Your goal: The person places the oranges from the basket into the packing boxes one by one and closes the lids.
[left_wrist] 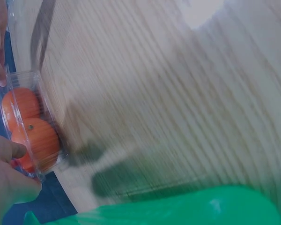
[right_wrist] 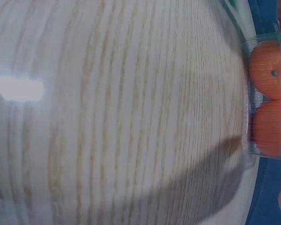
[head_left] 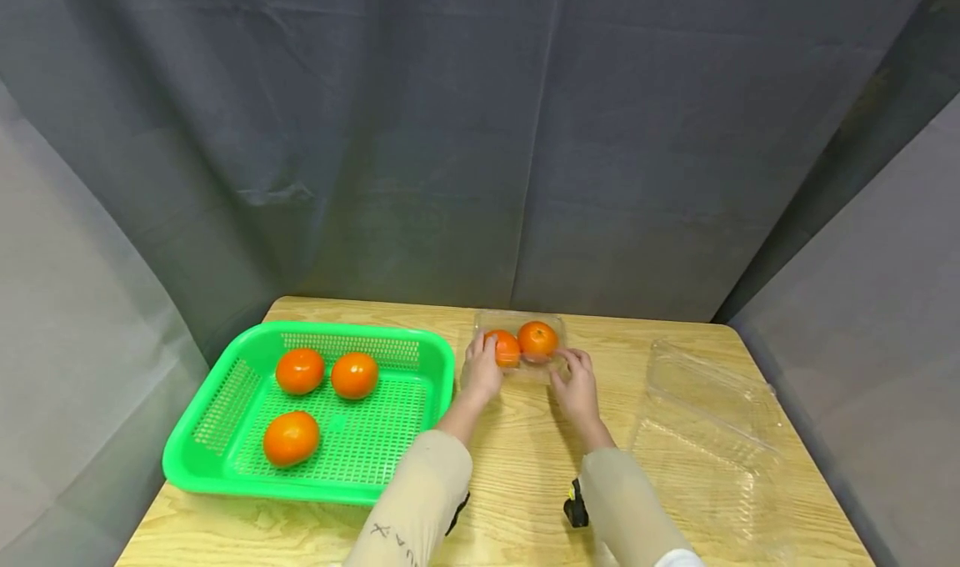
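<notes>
Green basket at left of counter, three oranges inside. Centre: left hand and right hand, fingers curled, gripping either side of small clear container holding two oranges. Far right: larger clear plastic box, untouched.

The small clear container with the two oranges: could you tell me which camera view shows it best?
The head view: it shows the whole clear container on the table, both oranges inside, with the left hand and right hand at its sides. The left wrist view shows it close but cropped and blurred; the right wrist view catches it only at the frame's right edge.
</notes>
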A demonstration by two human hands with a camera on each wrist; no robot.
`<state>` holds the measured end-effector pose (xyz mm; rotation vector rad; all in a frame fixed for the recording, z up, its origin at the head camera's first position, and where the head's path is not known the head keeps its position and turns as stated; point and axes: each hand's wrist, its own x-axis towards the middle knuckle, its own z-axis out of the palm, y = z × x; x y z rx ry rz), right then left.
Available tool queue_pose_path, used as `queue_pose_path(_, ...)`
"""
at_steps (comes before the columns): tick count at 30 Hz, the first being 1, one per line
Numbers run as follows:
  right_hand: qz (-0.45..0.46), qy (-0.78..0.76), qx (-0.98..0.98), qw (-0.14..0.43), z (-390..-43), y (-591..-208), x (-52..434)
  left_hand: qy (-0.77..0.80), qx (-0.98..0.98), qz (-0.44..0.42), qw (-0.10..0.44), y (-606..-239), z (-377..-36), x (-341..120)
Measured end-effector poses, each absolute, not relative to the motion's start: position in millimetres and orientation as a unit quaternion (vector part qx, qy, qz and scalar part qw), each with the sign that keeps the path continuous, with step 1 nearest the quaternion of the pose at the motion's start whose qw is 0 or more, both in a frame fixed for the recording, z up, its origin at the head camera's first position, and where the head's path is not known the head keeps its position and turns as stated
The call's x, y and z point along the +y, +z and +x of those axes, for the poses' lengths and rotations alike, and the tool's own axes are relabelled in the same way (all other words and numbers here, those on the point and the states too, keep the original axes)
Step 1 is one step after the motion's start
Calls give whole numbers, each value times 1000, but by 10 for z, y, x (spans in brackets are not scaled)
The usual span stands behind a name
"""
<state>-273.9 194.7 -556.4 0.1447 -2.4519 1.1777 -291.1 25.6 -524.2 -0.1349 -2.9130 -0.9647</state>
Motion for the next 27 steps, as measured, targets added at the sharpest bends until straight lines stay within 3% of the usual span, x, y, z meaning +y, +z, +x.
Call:
queue_pose_path(9,51,439,-876,191,-2877,-5559,1940,-312,-949,-44,1,-5246,-3035,192)
queue_pose_path(27,40,409,-897,161,-2942,-5515,1938,-311,-950,-40,-13,-5249,-3071,171)
